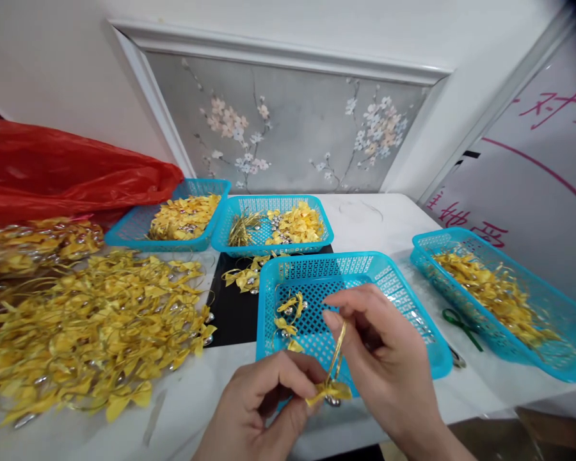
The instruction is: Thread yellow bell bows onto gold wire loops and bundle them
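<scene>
Beyond the held bow (pixel 336 389) — red plastic (pixel 72 169) overlaps a blue basket (pixel 182 245).

Hands, two: one left hand (pixel 264 406), one right hand (pixel 393 358). Yellow bow (pixel 329 389) held between them, one. Blue baskets (pixel 317 285), four; three contain bow piles (pixel 489 291) too dense to count. Bows heaped at left (pixel 100 326), too many to count. Gold cord bundle (pixel 242 229), one. Red plastic bag (pixel 67 169), one. Green ribbon (pixel 463 328), one. Framed panel (pixel 292 128), one. Whiteboard (pixel 532 176), one. Table (pixel 173 403), one.
</scene>
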Demonstrator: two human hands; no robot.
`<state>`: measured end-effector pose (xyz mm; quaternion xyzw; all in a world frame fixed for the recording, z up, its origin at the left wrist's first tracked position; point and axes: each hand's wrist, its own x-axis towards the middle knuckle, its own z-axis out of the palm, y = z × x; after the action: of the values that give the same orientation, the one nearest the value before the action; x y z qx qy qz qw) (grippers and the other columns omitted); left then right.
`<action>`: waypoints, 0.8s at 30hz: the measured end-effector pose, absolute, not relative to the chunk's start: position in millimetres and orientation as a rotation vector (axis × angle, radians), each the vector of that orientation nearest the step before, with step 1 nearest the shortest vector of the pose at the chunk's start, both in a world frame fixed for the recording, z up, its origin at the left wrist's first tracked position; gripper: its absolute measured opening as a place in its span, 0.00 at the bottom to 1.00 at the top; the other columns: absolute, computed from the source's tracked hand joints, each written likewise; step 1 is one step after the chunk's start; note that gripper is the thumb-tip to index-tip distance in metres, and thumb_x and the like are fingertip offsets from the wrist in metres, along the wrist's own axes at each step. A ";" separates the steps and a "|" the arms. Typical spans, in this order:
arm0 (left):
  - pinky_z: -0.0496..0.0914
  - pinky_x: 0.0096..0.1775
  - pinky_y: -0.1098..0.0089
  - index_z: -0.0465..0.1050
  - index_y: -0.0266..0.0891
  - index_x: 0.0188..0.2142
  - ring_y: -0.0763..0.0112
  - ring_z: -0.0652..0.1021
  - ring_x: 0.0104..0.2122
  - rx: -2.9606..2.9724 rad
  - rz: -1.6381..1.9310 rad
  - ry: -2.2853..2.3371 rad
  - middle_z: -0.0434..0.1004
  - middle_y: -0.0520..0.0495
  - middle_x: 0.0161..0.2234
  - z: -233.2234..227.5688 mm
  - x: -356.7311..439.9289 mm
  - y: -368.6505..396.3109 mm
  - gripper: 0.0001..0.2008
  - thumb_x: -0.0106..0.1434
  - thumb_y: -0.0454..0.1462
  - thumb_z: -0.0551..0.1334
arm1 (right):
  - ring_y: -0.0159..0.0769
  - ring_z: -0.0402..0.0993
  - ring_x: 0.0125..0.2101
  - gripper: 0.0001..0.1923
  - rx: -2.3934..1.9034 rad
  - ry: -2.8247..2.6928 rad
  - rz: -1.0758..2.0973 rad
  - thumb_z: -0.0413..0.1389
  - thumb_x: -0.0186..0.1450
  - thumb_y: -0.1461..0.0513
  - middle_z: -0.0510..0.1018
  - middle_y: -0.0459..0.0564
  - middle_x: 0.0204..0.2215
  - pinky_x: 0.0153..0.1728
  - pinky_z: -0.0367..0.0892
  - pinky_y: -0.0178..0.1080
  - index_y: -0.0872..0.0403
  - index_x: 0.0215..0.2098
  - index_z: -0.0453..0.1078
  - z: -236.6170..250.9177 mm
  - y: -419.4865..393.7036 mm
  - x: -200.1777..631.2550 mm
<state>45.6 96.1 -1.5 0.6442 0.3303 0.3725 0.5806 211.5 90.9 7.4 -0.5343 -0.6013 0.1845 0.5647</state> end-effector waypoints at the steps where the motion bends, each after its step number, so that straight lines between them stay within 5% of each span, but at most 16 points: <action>1: 0.72 0.34 0.78 0.73 0.45 0.29 0.75 0.80 0.33 1.509 0.876 0.792 0.80 0.55 0.32 -1.9 44.8 96.4 0.09 0.61 0.29 0.62 | 0.29 0.65 0.23 0.07 -1.263 -1.396 0.504 0.54 0.66 0.66 0.66 0.42 0.26 0.20 0.61 0.33 0.48 0.40 0.71 9.2 91.5 213.7; 9: 0.73 0.38 0.79 0.72 0.46 0.30 0.75 0.80 0.38 1.418 0.886 0.896 0.81 0.56 0.38 -6.2 38.3 100.1 0.06 0.63 0.32 0.63 | 0.31 0.70 0.33 0.20 -1.160 -1.516 1.039 0.55 0.66 0.66 0.70 0.45 0.37 0.31 0.69 0.33 0.40 0.53 0.66 13.6 77.8 253.9; 14: 0.73 0.38 0.78 0.74 0.46 0.30 0.73 0.80 0.39 1.343 0.866 0.907 0.80 0.54 0.39 -6.5 37.6 103.9 0.06 0.62 0.33 0.64 | 0.32 0.69 0.34 0.08 -1.117 -1.463 0.906 0.59 0.65 0.64 0.71 0.44 0.35 0.34 0.68 0.34 0.44 0.41 0.70 -2.2 68.5 255.5; 24: 0.71 0.36 0.75 0.76 0.45 0.24 0.70 0.79 0.34 1.135 0.905 0.928 0.81 0.53 0.33 7.0 51.2 99.4 0.05 0.56 0.35 0.68 | 0.31 0.73 0.29 0.06 -0.985 -1.485 0.813 0.57 0.65 0.68 0.76 0.44 0.28 0.30 0.67 0.34 0.50 0.35 0.72 -14.5 72.4 222.4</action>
<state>51.2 99.4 7.0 0.5000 0.4087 0.3987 0.6512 222.4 72.4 -14.5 -0.4173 -0.6294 0.3445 0.5577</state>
